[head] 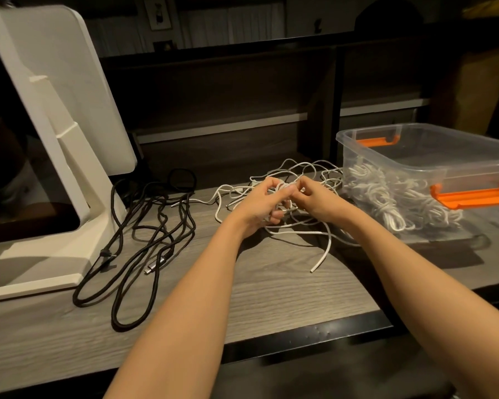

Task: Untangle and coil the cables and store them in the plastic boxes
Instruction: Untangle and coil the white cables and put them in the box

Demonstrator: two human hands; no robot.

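Observation:
A tangle of white cable [306,171] lies on the wooden desk at the centre. My left hand [260,207] holds a small coil of this white cable wound around its curled fingers. Just to its right, my right hand [314,197] pinches a strand at the coil. One loose white end [319,262] trails toward the desk's front edge. A clear plastic box [415,136] with orange handles stands on the right, with several coiled white cables [386,197] inside.
A long black cable [144,226] with a metal plug sprawls on the desk at left. Beside it stands a white monitor stand [78,180] with the monitor above. A dark shelf unit rises behind the desk.

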